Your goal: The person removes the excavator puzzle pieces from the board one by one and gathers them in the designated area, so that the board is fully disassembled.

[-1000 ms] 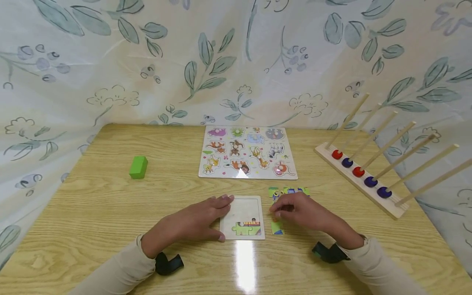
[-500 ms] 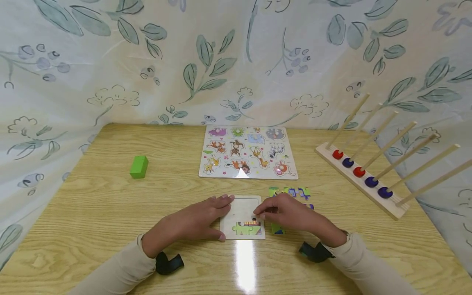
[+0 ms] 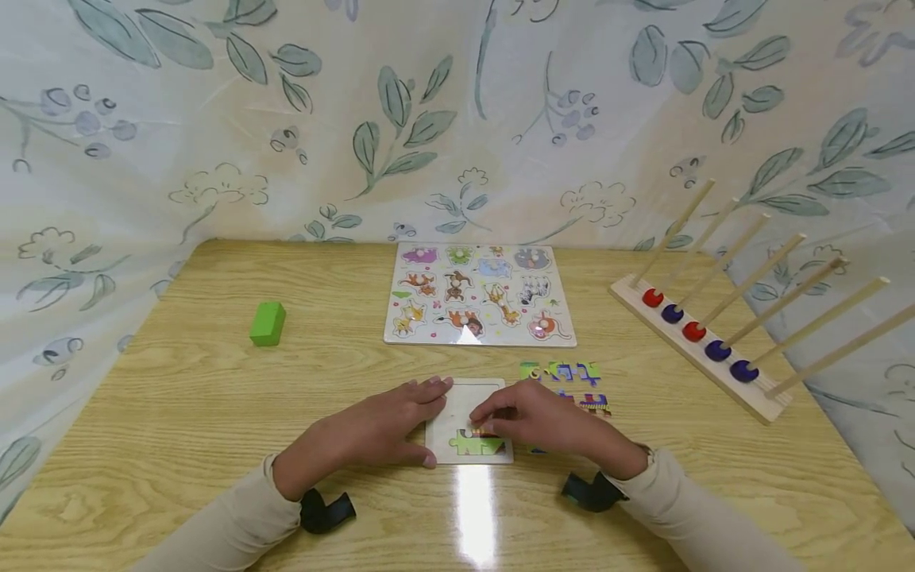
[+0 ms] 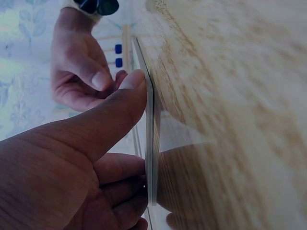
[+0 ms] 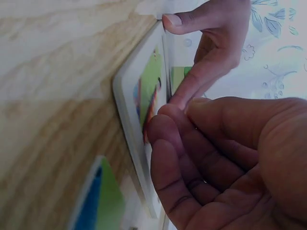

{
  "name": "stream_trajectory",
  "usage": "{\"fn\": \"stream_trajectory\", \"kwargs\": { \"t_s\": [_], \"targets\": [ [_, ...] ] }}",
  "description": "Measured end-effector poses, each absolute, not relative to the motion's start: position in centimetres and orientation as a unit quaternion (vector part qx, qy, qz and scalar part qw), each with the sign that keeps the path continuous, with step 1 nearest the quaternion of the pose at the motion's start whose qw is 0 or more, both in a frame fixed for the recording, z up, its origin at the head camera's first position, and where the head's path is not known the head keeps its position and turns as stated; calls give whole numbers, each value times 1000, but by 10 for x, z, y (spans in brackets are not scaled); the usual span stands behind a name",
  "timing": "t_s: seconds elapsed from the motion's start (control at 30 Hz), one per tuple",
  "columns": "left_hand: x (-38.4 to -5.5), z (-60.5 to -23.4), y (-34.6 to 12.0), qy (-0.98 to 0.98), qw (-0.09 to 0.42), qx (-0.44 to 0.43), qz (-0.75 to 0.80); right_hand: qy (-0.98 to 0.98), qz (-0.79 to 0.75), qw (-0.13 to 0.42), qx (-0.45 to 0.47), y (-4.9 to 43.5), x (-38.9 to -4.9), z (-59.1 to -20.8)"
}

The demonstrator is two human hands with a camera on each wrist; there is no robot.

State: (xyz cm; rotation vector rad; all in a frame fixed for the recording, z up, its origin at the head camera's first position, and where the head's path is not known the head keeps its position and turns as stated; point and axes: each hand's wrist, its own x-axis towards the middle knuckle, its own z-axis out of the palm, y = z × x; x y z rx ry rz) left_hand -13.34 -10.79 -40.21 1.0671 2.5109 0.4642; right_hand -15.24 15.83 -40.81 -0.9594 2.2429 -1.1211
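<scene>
A small square jigsaw tray (image 3: 468, 397) lies at the front middle of the table, with green joined pieces (image 3: 470, 446) along its bottom. My left hand (image 3: 379, 425) rests along the tray's left side, fingers on its upper left and thumb at its lower left corner. Over the tray's right part, my right hand (image 3: 539, 417) pinches with thumb and fingertips. In the right wrist view a puzzle piece (image 5: 150, 115) with a red and orange edge shows tilted at those fingertips, mostly hidden. Loose puzzle pieces (image 3: 593, 403) lie right of the tray, partly behind my right hand.
Behind the tray lies an animal knob-puzzle board (image 3: 479, 295). A green block (image 3: 268, 324) stands at the left. At the right, a wooden rack (image 3: 704, 349) with tall pegs holds red and blue beads. A floral cloth (image 3: 457, 127) hangs behind the table (image 3: 171, 381).
My right hand has moved left from the loose pieces to over the tray, uncovering more of those pieces. My left hand has stayed at the tray's left side.
</scene>
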Motion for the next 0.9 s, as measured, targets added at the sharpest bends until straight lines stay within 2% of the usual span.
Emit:
{"fn": "stream_trajectory", "kwargs": {
  "t_s": [0.47, 0.73, 0.9],
  "targets": [
    [-134, -403, -109, 889, 178, 387, 167, 814, -413, 245, -326, 154, -152, -412],
    [-133, -405, -107, 889, 183, 383, 169, 773, -456, 275, -345, 157, -156, -415],
    [-132, -405, -107, 891, 182, 380, 172, 762, -456, 266, -375, 157, -157, -418]
  ]
}}
